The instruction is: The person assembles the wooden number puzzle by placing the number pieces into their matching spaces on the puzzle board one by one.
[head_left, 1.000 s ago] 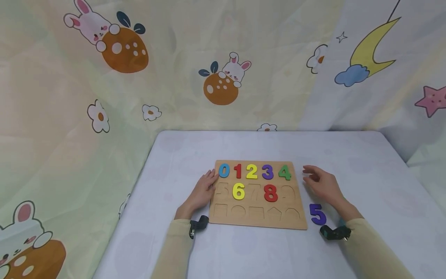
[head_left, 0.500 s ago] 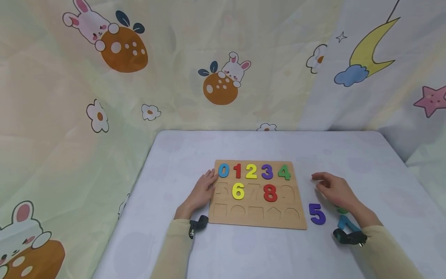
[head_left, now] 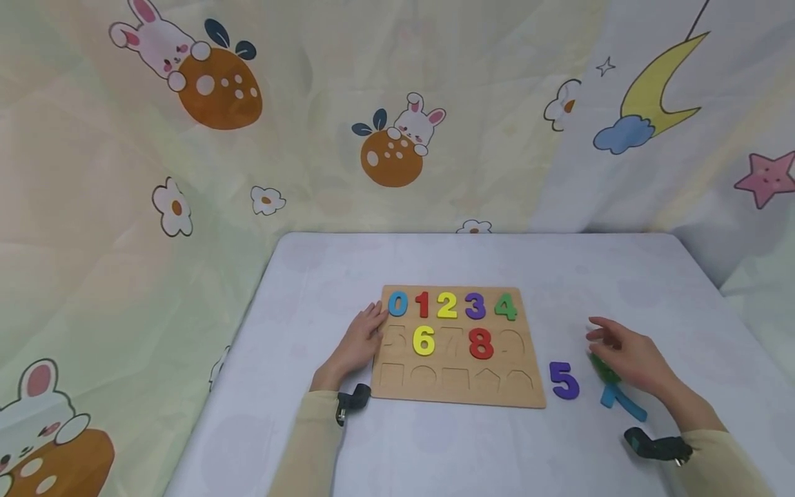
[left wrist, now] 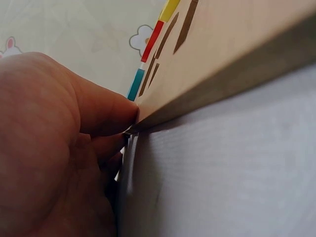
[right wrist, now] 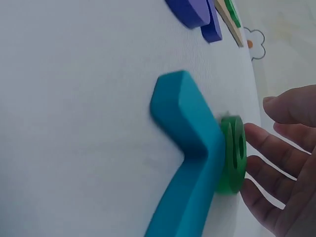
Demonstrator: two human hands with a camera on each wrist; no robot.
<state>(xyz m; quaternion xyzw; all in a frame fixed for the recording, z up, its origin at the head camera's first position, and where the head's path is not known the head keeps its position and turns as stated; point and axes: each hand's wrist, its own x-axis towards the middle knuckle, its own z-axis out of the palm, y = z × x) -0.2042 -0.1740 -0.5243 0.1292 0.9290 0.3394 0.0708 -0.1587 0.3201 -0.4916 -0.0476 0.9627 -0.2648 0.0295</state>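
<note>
White-covered table (head_left: 335,269), bunny-print backdrop (head_left: 310,124) behind. Green numeral (head_left: 605,371), likely the 9, lies on the table right of the wooden number board (head_left: 450,360), just beyond the blue 7 (right wrist: 197,143); purple 5 (head_left: 562,377) sits between that pair and the board. Change over the last second: right hand (head_left: 633,359) has gone from beside the board, right and back toward the person, to the green numeral, uncovering the 7. My read: attention is on the loose pieces now. Board has 0 (head_left: 392,304), 1 (head_left: 422,305), 2 (head_left: 448,306), 3 (head_left: 477,305), 4 (head_left: 511,307), 6 (head_left: 417,342) and 8 (head_left: 481,342) on it; 5, 7 and 9 outlines bare, bottom shape row too. Right hand pose: wrist low, fingers extended and spread, thumb apart, pinching nothing. Fingertips right by the green numeral's edge; can't confirm contact. Left hand (head_left: 357,342): fingers fairly straight, touching the board's left edge beside the 0, unmoved. Probably just steadying it.
</note>
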